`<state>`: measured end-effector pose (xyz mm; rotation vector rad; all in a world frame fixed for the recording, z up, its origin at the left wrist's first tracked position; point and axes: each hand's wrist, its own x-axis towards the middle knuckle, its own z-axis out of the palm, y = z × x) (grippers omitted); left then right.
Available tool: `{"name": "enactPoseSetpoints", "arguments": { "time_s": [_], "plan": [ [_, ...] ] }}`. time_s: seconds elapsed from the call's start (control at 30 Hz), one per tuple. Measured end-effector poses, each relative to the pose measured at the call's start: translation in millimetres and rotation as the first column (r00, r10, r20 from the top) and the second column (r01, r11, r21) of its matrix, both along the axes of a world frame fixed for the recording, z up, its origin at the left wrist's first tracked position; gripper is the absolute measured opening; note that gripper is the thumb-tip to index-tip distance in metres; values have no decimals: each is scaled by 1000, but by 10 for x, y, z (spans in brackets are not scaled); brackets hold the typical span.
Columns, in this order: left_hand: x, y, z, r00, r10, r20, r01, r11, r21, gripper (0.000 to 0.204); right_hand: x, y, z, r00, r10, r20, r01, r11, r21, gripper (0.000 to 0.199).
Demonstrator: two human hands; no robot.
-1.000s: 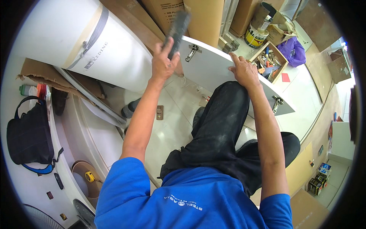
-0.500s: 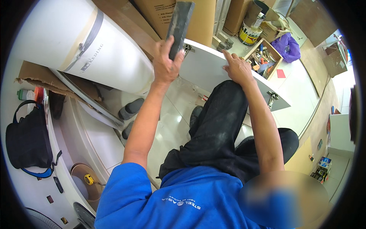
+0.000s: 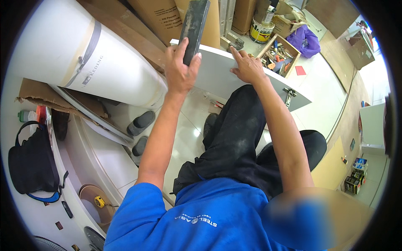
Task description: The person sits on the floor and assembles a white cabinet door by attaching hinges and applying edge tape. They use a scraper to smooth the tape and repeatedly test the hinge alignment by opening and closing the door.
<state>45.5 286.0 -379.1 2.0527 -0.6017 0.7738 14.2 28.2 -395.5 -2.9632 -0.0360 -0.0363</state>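
My left hand [image 3: 181, 69] is closed around the lower end of a long dark grey block [image 3: 195, 29], which looks like a sanding block and tilts upward above a white cabinet door [image 3: 215, 69]. The door stands on its long edge in front of my knees. My right hand [image 3: 250, 69] grips the door's top edge, thumb on the near side and fingers over the rim. A metal hinge [image 3: 289, 97] is fixed near the door's right end. Whether the block touches the door is hidden by my left hand.
A wooden tray [image 3: 298, 55] of hand tools lies beyond the door, beside a purple bag [image 3: 305, 41] and a paint can [image 3: 261, 31]. A large white roll [image 3: 113, 58] leans at left. Grey slippers [image 3: 141, 122] sit on the tiles, and a black bag [image 3: 33, 161] lies far left.
My left hand with the block has shifted rightward along the door, now covering the left hinge and exposing the door's left end. My right hand stays on the edge. The whole view has shifted slightly.
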Motion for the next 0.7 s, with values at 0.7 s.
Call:
{"name": "enactPoseSetpoints", "arguments": {
  "time_s": [0.7],
  "plan": [
    [-469,-503,-210,974,-68,-214,115,969,217,60,-171,-242,-30,969,-228,-98,224,973,-49,115]
  ]
}}
